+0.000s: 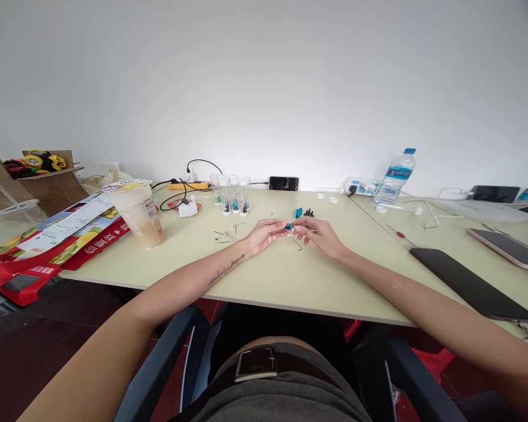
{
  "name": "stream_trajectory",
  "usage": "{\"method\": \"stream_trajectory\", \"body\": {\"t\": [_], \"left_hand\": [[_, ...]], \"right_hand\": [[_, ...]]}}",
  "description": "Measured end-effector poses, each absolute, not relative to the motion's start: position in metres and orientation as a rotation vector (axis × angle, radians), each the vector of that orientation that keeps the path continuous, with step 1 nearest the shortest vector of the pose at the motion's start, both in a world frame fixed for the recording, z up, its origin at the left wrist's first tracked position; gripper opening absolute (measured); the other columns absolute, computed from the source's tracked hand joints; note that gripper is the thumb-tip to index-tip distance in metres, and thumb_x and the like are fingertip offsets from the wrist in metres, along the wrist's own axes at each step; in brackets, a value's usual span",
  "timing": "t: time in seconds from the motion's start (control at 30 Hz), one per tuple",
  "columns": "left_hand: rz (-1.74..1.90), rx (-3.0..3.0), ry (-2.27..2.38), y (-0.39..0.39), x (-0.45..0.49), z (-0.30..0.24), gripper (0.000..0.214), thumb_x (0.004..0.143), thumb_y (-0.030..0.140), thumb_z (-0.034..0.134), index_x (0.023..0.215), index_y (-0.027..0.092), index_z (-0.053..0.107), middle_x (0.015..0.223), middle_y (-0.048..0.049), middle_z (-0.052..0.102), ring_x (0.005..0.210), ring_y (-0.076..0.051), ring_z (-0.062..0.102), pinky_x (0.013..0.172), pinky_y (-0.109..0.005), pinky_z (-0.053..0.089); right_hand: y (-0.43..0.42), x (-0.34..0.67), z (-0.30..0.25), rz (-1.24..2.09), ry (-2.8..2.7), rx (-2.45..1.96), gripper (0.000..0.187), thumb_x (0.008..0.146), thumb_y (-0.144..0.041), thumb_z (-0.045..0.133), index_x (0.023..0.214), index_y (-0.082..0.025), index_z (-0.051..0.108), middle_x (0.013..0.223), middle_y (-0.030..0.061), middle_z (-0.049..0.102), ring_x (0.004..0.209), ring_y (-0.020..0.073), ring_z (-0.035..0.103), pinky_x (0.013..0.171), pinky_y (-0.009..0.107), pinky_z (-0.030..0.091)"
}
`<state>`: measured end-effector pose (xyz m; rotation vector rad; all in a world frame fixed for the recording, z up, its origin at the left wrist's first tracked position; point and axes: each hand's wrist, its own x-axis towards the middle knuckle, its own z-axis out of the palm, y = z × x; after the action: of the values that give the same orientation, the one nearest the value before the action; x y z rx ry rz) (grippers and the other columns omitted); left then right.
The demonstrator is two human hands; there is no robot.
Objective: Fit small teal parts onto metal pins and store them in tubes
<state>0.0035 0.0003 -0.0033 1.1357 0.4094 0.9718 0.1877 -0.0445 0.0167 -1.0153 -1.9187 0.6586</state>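
Blue part (289, 226) | left hand (264, 235): grip pinching it | right hand (320, 235): grip pinching it | turquoise pieces (298, 213): just beyond

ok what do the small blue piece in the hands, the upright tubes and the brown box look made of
Small blue piece: perhaps coloured metal, going by its sheen, though glossy plastic is possible; too small to tell.
Upright tubes: smooth, clear plastic or glass, judging by see-through walls.
Brown box: probably matte cardboard, given its flaps.
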Motion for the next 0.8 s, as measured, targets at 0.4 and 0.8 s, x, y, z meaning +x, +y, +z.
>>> {"method": "stream_trajectory", "body": {"t": [0.4,0.8], "left_hand": [[0.992,1.358,0.474,-0.104,-0.059,0.049,0.032,0.065,0.018,0.068,0.097,0.020,0.065,0.116,-0.0072,0.059,0.121,-0.018,0.044,0.100,-0.027,0.035],[1.025,1.210,0.560,-0.107,-0.068,0.029,0.025,0.070,0.024,0.065,0.095,0.023,0.065,0.114,-0.0033,0.061,0.120,-0.015,0.046,0.099,-0.024,0.037]], "right_hand": [[-0.021,0.201,0.005,0.415,-1.870,-1.161,0.031,0.081,-0.041,0.050,0.104,-0.021,0.050,0.077,0.0021,0.060,0.066,0.0148,0.056,0.054,0.028,0.048],[0.030,0.181,-0.005,0.303,-2.175,-1.300,0.025,0.067,-0.017,0.053,0.090,-0.014,0.061,0.077,0.0048,0.063,0.067,0.0158,0.056,0.060,0.027,0.041]]}}
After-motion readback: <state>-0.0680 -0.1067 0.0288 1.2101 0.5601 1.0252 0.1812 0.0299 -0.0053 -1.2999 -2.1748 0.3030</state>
